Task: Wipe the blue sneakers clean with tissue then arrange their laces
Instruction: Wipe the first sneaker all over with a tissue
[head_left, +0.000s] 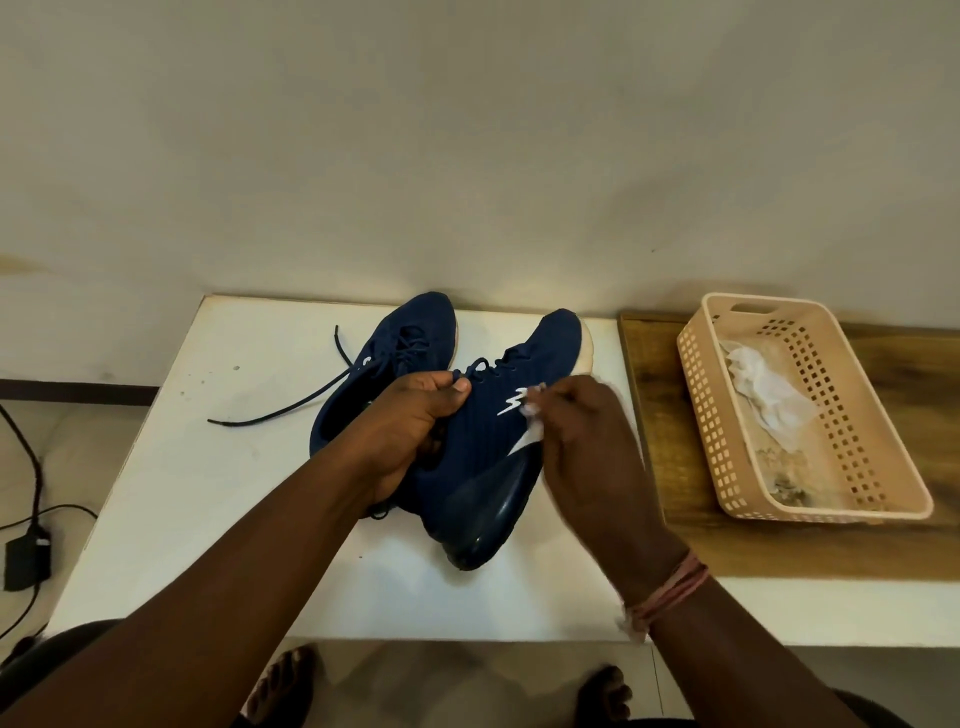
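Hands first: my left hand is curled around the collar of one blue sneaker, thumb lying across the top near the tongue and fingers tucked into the opening, holding the shoe tilted with its heel toward me and its toe pointing away. My right hand is bunched, fingertips pressed together and pinching a small wad of white tissue against the sneaker's outer side, just beside the white zigzag logo. That hand looks slightly blurred. A band of pink thread circles my right wrist.

The second blue sneaker lies on the white worktop behind and to the left of the held one, touching it. Its dark laces are undone and trail loosely across the worktop to the left.

To the right, on a wooden board that adjoins the worktop, sits a peach plastic basket with perforated walls and a handle slot at its far end. Inside it lies a crumpled white tissue heap toward the far half; the near end shows some dark grit on the floor of the basket.

On the floor at far left lie a black cable and a black adapter.
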